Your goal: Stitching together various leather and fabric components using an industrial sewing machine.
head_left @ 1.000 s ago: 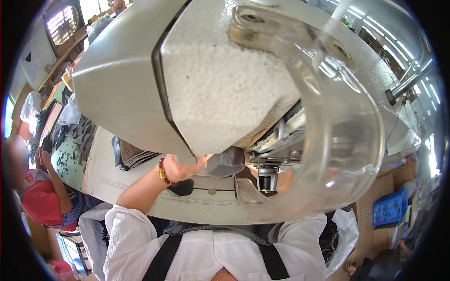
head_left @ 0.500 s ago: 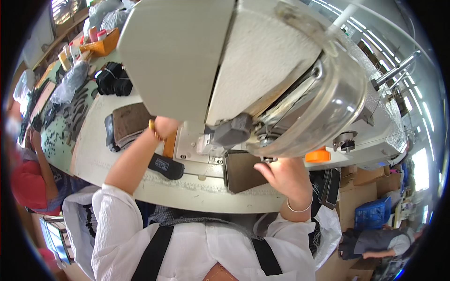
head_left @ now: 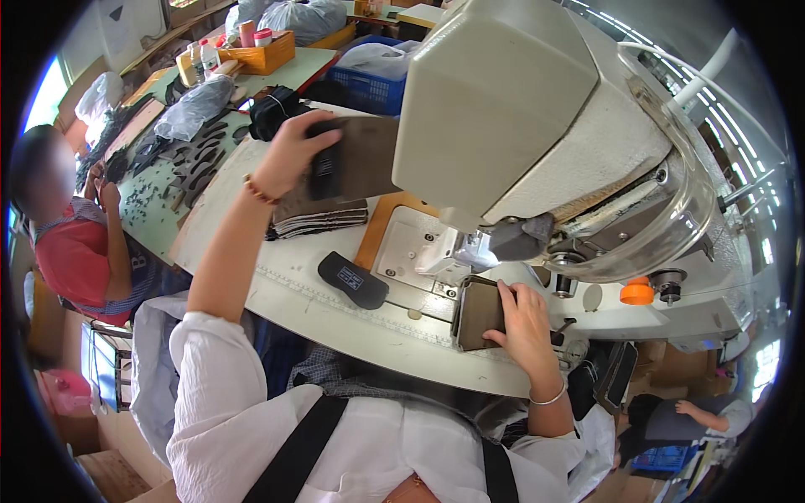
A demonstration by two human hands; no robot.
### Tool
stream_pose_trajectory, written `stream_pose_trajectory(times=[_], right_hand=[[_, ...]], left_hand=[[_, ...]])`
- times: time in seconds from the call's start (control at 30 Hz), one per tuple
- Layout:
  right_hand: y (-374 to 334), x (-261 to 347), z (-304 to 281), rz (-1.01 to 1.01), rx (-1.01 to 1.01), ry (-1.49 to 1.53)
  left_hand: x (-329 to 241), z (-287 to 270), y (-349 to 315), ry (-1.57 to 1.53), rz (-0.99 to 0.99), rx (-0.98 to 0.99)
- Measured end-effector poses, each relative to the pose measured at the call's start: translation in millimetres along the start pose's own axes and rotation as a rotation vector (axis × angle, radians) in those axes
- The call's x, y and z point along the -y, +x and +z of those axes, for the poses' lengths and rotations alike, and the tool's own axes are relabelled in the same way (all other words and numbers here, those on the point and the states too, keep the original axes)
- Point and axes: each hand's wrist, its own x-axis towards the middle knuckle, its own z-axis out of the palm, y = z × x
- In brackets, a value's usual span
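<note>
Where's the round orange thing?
In the head view, the orange thing is right of the middle, below the clear guard, up and right from the right hand, just left of a dark metal knob.

A pale wall (head_left: 109, 35) stands at the upper left, a brown wooden ledge (head_left: 170, 39) running along it. Daylight whitens a window (head_left: 49, 94) at the left rim, and another bright opening (head_left: 767, 365) glares at the right — too washed out to show anything beyond. A long table (head_left: 303, 70) with a pale green top stretches along the left, a blue crate (head_left: 369, 86) just beside its far end. Rows of white strip lights (head_left: 718, 134) curve across the dim ceiling at the upper right, near a thick white pole (head_left: 713, 69). Tan floor (head_left: 124, 432) shows at the lower left; cardboard boxes (head_left: 677, 365) crowd the right — brown and partly hidden.
</note>
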Motion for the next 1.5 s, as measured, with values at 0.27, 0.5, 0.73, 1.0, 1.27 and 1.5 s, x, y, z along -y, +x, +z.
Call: stream_pose_trajectory(times=[0.27, 0.5, 0.73, 1.0, 1.27, 1.5], right_hand=[[1.5, 3.8, -0.6, -0.012, -0.035, 0.009], [-2.8, 11.1, -1.7, 0.001, -0.134, -0.095], [6.7, 5.6, 9.6, -0.018, -0.244, -0.012], [15.6, -3.1, 0.0, -0.172, -0.371, 0.203], [19.8, 2.2, -42.0, -0.218, -0.424, 0.430], [36.3, 14.8, -41.5, -0.235, -0.419, 0.517]], left_hand=[[62.9, -98.1, -48.9, -0.222, -0.469, -0.084], [41.1, -52.9, -74.0, 1.088, 0.429, -0.338], [4.7, 18.3, -129.7, 0.674, 0.395, 0.729], [27.3, 20.8, -126.2, 0.651, 0.385, 0.802], [14.6, 51.0, -159.6, 1.112, 0.419, 0.571], [-32.9, 65.7, -119.9, 0.944, 0.583, 0.179]])
